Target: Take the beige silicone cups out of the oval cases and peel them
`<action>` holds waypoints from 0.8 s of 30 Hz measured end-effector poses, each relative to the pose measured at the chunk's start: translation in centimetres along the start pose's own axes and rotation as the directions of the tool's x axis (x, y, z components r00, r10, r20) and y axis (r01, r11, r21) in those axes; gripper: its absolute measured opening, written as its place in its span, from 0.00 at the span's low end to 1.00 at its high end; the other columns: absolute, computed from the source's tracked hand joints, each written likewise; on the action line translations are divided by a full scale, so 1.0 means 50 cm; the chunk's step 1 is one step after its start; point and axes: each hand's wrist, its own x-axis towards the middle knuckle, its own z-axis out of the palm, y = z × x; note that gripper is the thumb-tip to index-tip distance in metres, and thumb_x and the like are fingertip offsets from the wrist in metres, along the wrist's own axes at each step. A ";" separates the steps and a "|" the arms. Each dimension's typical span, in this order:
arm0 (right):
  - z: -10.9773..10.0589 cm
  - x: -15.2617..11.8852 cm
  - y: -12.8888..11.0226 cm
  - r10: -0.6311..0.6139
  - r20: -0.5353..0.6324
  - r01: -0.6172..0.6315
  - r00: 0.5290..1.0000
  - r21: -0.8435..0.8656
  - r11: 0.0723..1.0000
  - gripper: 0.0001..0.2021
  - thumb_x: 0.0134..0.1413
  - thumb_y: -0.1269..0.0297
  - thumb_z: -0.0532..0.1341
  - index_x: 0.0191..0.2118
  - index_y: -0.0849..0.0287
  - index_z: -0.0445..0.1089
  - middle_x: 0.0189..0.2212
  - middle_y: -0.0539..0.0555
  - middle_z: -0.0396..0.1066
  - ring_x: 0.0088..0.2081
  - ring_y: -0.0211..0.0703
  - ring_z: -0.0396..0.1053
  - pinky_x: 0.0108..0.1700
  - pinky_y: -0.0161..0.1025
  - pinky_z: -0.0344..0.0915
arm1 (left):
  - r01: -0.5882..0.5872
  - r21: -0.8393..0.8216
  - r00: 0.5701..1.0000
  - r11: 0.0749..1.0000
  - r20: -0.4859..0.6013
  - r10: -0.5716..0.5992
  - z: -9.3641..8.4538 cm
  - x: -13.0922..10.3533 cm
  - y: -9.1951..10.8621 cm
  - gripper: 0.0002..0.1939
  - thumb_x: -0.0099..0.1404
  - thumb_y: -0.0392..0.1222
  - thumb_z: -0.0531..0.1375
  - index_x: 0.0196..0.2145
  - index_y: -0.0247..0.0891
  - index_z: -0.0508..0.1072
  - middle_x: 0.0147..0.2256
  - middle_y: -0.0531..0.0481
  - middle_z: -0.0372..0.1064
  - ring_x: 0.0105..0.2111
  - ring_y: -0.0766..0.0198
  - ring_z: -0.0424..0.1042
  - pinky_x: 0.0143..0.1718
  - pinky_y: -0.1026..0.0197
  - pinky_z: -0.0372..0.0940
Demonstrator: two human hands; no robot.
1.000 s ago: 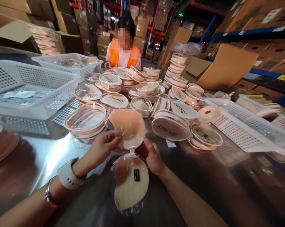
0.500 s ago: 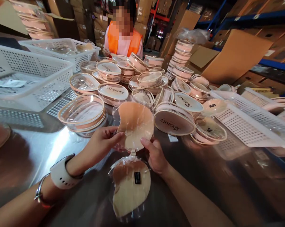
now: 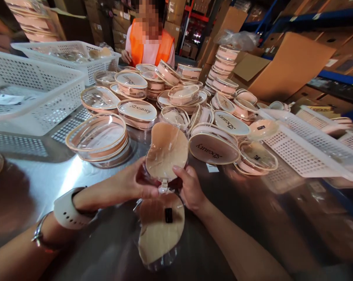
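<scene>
Left hand in from lower left, clamped on the beige cup pair by its clasp, right hand from lower right, pinching the upper cup, the pair lower centre, glossy in clear film, black label on the lower cup

both hands hold film-covered beige cups joined by a clasp.

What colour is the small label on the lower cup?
Black: the label stands out against the beige lower cup, best seen in the head view.
</scene>
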 end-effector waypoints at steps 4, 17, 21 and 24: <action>0.000 0.008 0.003 -0.003 -0.074 0.004 0.997 0.014 1.000 0.10 0.43 0.58 0.64 0.31 0.59 0.72 0.21 0.49 0.72 0.29 0.46 0.72 0.33 0.39 0.68 | 0.150 0.100 0.982 0.984 0.097 -0.159 -0.002 0.004 -0.022 0.22 0.46 0.35 0.69 0.41 0.39 0.74 0.37 0.49 0.76 0.37 0.57 0.74 0.34 0.64 0.67; 0.000 0.013 0.006 0.055 -0.087 -0.055 0.995 -0.001 0.998 0.11 0.41 0.57 0.64 0.29 0.59 0.69 0.20 0.47 0.71 0.21 0.39 0.68 0.24 0.34 0.62 | 0.127 0.142 0.984 0.982 0.103 -0.142 -0.004 0.015 -0.032 0.10 0.50 0.36 0.64 0.33 0.38 0.78 0.31 0.50 0.76 0.29 0.59 0.73 0.29 0.64 0.65; -0.001 0.013 0.008 0.064 -0.093 -0.063 0.994 0.009 0.998 0.12 0.41 0.58 0.65 0.31 0.60 0.70 0.20 0.47 0.71 0.21 0.40 0.69 0.24 0.34 0.63 | 0.122 0.162 0.985 0.979 0.104 -0.139 -0.007 0.013 -0.036 0.11 0.51 0.37 0.64 0.35 0.38 0.77 0.32 0.49 0.76 0.31 0.57 0.73 0.31 0.62 0.66; 0.002 0.014 0.009 0.054 -0.106 -0.052 0.993 0.022 0.998 0.11 0.40 0.58 0.65 0.30 0.60 0.69 0.18 0.46 0.71 0.19 0.38 0.68 0.23 0.33 0.64 | 0.135 0.176 0.980 0.975 0.120 -0.157 -0.010 0.013 -0.036 0.10 0.52 0.38 0.64 0.35 0.37 0.75 0.31 0.51 0.73 0.31 0.60 0.71 0.31 0.65 0.65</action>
